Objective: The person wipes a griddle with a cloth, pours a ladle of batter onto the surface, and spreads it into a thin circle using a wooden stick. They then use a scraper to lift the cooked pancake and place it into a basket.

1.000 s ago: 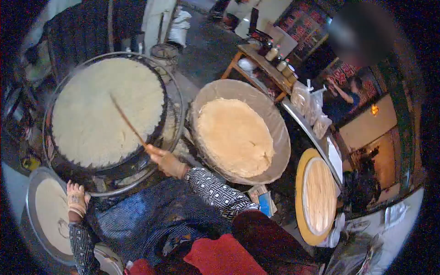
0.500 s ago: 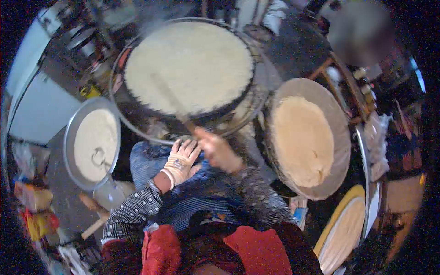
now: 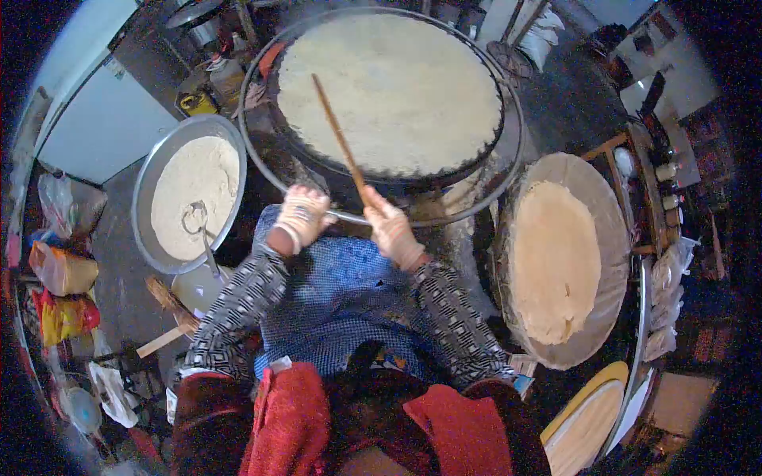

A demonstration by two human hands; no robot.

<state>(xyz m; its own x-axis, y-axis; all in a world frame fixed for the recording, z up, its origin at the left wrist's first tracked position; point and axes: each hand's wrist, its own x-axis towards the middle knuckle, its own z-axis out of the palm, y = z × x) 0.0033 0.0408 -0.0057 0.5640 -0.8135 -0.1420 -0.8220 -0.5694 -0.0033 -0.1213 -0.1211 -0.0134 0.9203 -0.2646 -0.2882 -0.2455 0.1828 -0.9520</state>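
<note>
A thin, flat wooden stick (image 3: 337,131) is gripped near its lower end by my right hand (image 3: 391,232), gloved, with fingers wrapped round it. The stick points up and left, its far end over a wide pale sheet of batter (image 3: 389,87). This sheet covers nearly the whole round black griddle (image 3: 381,181). My left hand (image 3: 305,216), in a pale glove, is at the near rim of the metal ring (image 3: 443,222) around the griddle. Its fingers are curled over the rim and slightly blurred.
On the left a metal basin (image 3: 143,206) holds pale batter with a ladle (image 3: 198,222) in it. A lined basket (image 3: 607,301) to the right holds a tan, flat-topped mass. A round board (image 3: 591,420) leans at lower right; bags (image 3: 63,274) crowd the far left.
The view has shifted, so the griddle and basins sit further right. My left hand has gone from spread fingers to curled ones at the rim. The stick is still in my right hand, its blur gone.
</note>
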